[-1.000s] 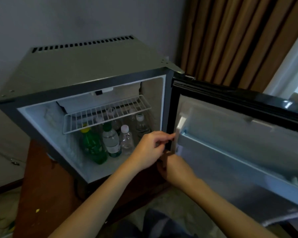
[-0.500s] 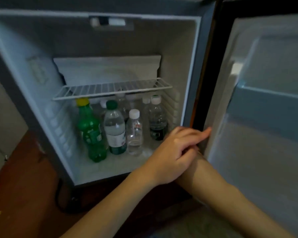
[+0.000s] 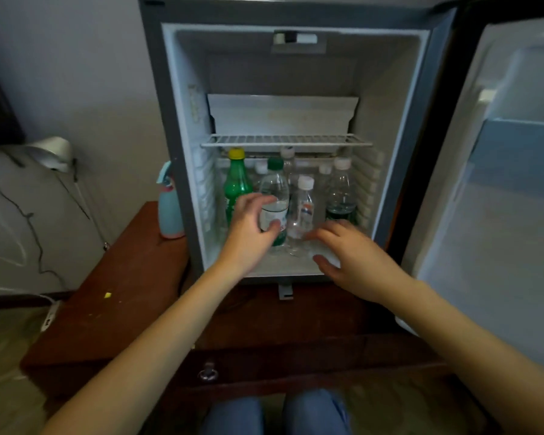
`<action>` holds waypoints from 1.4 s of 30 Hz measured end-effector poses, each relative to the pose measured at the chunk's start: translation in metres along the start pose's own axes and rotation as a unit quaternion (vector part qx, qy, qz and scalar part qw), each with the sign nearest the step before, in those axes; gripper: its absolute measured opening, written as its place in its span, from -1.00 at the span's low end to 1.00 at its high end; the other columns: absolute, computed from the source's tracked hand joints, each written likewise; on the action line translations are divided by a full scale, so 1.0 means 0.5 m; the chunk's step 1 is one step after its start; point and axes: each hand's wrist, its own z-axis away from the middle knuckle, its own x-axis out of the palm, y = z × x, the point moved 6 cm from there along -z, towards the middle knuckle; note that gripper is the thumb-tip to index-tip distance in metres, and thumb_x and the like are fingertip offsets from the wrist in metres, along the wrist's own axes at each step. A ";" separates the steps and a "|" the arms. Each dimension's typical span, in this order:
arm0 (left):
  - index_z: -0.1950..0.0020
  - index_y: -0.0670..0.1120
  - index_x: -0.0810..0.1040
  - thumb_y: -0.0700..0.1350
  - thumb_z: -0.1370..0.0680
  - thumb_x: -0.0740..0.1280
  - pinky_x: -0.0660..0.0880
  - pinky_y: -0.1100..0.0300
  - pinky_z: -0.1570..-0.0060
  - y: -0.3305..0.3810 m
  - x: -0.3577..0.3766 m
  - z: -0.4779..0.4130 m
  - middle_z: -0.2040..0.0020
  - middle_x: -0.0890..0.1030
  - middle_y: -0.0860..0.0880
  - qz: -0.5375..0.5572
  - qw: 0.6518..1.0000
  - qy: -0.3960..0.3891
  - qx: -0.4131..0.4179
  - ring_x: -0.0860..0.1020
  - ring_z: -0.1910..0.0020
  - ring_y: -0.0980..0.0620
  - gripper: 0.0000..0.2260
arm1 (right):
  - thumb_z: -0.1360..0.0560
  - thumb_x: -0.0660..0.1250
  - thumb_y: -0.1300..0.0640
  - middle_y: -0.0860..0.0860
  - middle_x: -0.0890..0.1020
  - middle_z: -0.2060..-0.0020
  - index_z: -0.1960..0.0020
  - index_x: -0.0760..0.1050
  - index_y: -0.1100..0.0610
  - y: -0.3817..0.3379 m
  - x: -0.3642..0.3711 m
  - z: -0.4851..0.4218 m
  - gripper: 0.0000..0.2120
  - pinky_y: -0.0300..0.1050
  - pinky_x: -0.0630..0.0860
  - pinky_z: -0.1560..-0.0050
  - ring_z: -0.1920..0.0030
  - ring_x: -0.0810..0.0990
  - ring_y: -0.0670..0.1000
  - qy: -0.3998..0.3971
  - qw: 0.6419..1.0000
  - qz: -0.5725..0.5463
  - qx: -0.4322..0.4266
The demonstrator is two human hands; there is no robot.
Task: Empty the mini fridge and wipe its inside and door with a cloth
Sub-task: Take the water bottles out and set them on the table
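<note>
The mini fridge (image 3: pixel 182 127) stands open, its door (image 3: pixel 500 189) swung out to the right. Several bottles stand on its floor under a white wire shelf (image 3: pixel 286 141). A green soda bottle (image 3: pixel 236 183) with a yellow cap is at the left. My left hand (image 3: pixel 252 224) curls around a clear bottle with a green cap (image 3: pixel 275 189), thumb on its label. My right hand (image 3: pixel 349 255) is spread open just in front of a small clear bottle with a white cap (image 3: pixel 303 202), not holding it. A dark-bottomed clear bottle (image 3: pixel 341 193) stands at the right.
The fridge sits on a brown wooden cabinet (image 3: pixel 113 302) with a ring pull (image 3: pixel 208 373). A light blue spray bottle (image 3: pixel 169 205) stands on the cabinet left of the fridge. A white lamp (image 3: pixel 52 152) and cables are at the left wall. My knees are at the bottom.
Both hands left the door's edge and moved into the fridge. The left hand closed around the green-capped bottle; the right hand opened near the small bottle. My view dropped lower and squarer to the fridge.
</note>
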 end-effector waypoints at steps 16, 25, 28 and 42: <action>-0.31 -0.19 0.35 -0.20 -0.41 0.42 0.46 -0.12 -0.16 -0.107 -0.036 -0.198 -0.15 0.49 -0.15 -0.001 0.986 0.163 -0.025 0.49 -0.14 -0.11 -0.50 | -0.46 0.43 0.15 -0.05 0.53 -0.01 -0.12 0.35 0.01 0.051 0.072 -0.329 -0.66 -0.48 0.39 0.08 -0.02 0.52 -0.10 0.213 0.866 -0.431 0.136; -0.44 -0.20 0.23 -0.17 -0.38 0.51 0.23 0.29 -0.19 -0.138 -0.015 -0.116 -0.30 0.34 -0.19 -0.088 0.991 0.102 0.024 0.35 -0.31 -0.10 -0.28 | -0.40 0.51 0.12 -0.02 0.52 -0.17 -0.33 0.33 0.11 0.037 0.125 -0.241 -0.42 -0.17 0.43 -0.26 -0.22 0.49 -0.11 0.270 0.845 -0.454 0.079; -0.46 -0.20 0.21 -0.15 -0.35 0.55 0.18 0.35 -0.22 -0.161 -0.009 -0.094 -0.35 0.38 -0.20 -0.078 0.994 0.076 0.005 0.35 -0.36 -0.10 -0.21 | -0.31 0.57 0.11 -0.23 0.43 -0.21 -0.36 0.26 0.01 0.031 0.160 -0.199 -0.26 -0.38 0.35 -0.25 -0.23 0.41 -0.31 0.242 0.861 -0.442 0.070; -0.27 0.05 0.34 -0.14 -0.29 0.59 0.45 0.18 -0.23 0.008 -0.160 0.039 -0.20 0.50 0.03 0.071 0.978 0.160 0.110 0.48 -0.23 0.07 -0.35 | -0.20 0.58 -0.06 -0.10 0.58 -0.09 -0.22 0.41 0.08 -0.057 -0.027 -0.122 -0.32 -0.15 0.51 -0.18 -0.15 0.57 -0.13 0.235 0.862 -0.449 -0.025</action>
